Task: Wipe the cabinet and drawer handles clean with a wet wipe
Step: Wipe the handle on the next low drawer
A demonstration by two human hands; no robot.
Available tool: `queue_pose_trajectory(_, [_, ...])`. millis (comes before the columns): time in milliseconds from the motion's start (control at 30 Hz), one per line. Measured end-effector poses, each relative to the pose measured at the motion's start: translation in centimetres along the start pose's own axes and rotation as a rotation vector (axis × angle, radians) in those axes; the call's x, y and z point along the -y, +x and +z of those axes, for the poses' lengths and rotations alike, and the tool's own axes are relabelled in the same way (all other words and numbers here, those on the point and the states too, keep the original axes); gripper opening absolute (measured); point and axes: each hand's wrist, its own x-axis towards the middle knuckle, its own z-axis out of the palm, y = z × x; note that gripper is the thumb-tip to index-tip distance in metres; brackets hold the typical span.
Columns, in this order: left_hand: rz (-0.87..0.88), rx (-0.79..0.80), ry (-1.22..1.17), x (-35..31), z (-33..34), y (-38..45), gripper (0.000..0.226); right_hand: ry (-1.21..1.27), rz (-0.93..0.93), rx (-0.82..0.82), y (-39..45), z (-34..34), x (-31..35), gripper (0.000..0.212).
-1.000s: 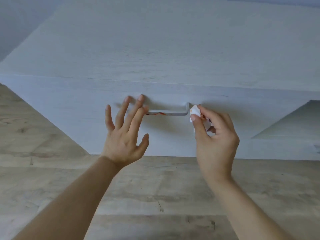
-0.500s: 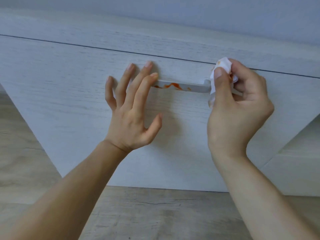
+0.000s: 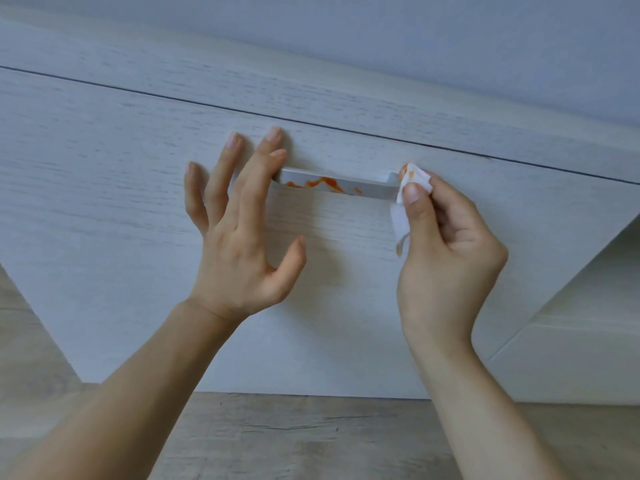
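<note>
Your right hand (image 3: 446,251) is pinching the stained wet wipe (image 3: 408,195) against the orange-smeared drawer handle (image 3: 337,186) — your left hand (image 3: 239,237) is bracing it, fingers spread.

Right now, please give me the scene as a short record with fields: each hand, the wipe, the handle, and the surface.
left hand: left hand open, fingers spread, fingertips on the drawer front at the handle's left end
right hand: right hand pinches the wet wipe between thumb and fingers
wet wipe: wet wipe white, folded, with an orange mark, at the handle's right end
handle: handle pale bar with orange smears along its left and middle part
drawer front: drawer front pale wood grain
floor: floor wood-look planks below
</note>
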Motion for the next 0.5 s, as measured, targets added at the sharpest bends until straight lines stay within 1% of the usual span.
queue_pose_trajectory(133, [0.01, 0.019, 0.009, 0.3, 0.2, -0.1, 0.071, -0.002, 0.086, -0.002, -0.4, 0.3, -0.4, 0.018])
queue_pose_trajectory(233, [0.013, 0.011, 0.02, 0.4, 0.4, -0.1, 0.071, 0.11, 0.134, -0.029, 0.2, 0.9, -0.1, 0.015])
queue_pose_trajectory(400, [0.01, 0.001, 0.008, 0.5, 0.7, -0.2, 0.071, 0.037, 0.051, 0.019, -0.9, -0.5, 0.2, 0.014])
queue_pose_trajectory(500, [0.021, -0.011, 0.006, 0.7, 0.8, -0.1, 0.071, 0.074, 0.055, -0.01, 0.2, -0.9, 0.0, 0.01])
